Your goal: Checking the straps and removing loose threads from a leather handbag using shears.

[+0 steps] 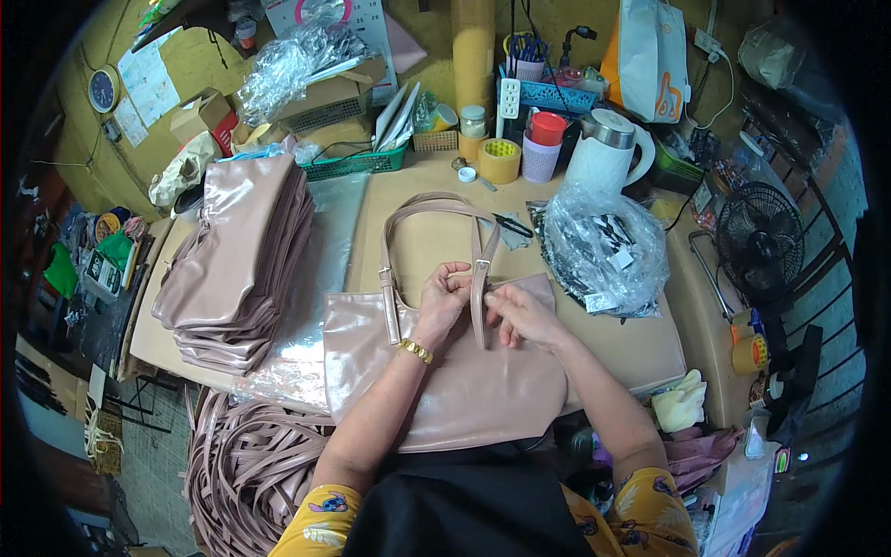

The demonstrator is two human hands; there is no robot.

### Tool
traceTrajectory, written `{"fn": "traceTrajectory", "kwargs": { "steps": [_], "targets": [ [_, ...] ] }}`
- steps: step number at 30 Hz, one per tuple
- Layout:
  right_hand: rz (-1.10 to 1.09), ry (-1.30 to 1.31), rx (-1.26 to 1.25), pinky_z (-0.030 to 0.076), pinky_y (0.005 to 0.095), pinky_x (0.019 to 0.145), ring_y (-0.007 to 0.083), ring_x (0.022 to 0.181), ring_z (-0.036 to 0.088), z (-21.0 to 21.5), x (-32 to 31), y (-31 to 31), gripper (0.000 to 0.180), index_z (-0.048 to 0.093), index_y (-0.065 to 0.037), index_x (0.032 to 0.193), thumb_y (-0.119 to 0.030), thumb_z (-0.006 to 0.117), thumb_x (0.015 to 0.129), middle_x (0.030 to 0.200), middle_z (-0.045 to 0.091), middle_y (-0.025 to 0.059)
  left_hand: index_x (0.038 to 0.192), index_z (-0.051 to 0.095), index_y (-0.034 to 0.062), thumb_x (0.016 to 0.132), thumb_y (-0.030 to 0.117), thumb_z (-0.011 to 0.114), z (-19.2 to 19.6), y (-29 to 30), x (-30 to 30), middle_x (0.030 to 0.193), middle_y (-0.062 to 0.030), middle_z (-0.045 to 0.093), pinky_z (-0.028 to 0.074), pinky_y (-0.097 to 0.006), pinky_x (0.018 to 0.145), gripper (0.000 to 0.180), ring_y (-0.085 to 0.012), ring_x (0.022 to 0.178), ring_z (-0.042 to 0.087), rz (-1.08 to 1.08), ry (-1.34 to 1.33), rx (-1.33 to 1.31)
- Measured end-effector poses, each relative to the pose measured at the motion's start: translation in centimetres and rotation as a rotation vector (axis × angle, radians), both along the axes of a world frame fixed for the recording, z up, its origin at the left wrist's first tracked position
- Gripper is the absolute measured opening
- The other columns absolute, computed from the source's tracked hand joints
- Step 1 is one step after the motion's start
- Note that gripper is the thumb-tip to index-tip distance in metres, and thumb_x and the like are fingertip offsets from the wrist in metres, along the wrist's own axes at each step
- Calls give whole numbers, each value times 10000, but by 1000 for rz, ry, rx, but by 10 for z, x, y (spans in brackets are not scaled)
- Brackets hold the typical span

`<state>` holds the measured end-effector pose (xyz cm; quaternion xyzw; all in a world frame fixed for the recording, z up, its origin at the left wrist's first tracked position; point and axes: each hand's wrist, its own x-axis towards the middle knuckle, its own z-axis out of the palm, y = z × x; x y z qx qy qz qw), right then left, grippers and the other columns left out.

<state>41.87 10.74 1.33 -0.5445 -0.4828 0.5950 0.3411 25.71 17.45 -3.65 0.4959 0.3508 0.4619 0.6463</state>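
Observation:
A dusty-pink handbag [483,399] lies flat on the work table right in front of me. Its long strap [388,237] arches away from me, with a small metal buckle [482,265] on the right side. My left hand [444,302] is closed at the bag's upper edge, its fingertips against the left side of the strap just below that buckle. On the other side, my right hand [522,316] pinches the same stretch of strap with thumb and forefinger, the other fingers curled. What lies between the fingertips is partly hidden.
Pink bags [223,246] are stacked at the left, above a heap of loose straps [246,473]. Black-handled snips [512,225] lie beyond the bag. A plastic-wrapped bundle [603,246] and a white kettle [608,153] stand right; a fan [761,246] is farther right.

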Motion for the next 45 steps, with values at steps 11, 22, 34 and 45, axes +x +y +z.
{"fn": "traceTrajectory", "kwargs": {
  "steps": [11, 22, 34, 45],
  "targets": [
    [184, 403, 3, 423, 176, 546, 48, 611, 548, -19, 31, 8, 110, 542, -66, 920, -156, 588, 877, 789, 618, 34, 846, 699, 69, 775, 181, 681, 45, 27, -28, 852, -112, 657, 485, -392, 776, 134, -295, 787, 624, -340, 1021, 601],
    [133, 534, 25, 421, 199, 560, 77, 620, 542, 4, 53, 28, 161, 538, -39, 938, -160, 607, 857, 817, 634, 78, 931, 655, 38, 816, 226, 625, 91, -19, -18, 870, -177, 667, 490, -413, 802, 222, -336, 855, 645, -177, 1164, 599],
    [246, 238, 18, 348, 138, 426, 14, 519, 480, 25, 57, 43, 132, 533, -53, 934, -160, 598, 892, 750, 617, 13, 879, 615, -33, 848, 269, 565, 42, -87, 65, 668, -111, 625, 495, -360, 545, 308, -249, 600, 637, -41, 1385, 976],
    [320, 271, 30, 388, 144, 435, 20, 503, 498, 24, 49, 43, 144, 534, -6, 956, -57, 627, 859, 714, 580, 3, 989, 631, -1, 912, 204, 539, 43, 7, -13, 822, -63, 652, 464, -270, 579, 238, -119, 658, 573, -76, 550, -72]
  ]
}}
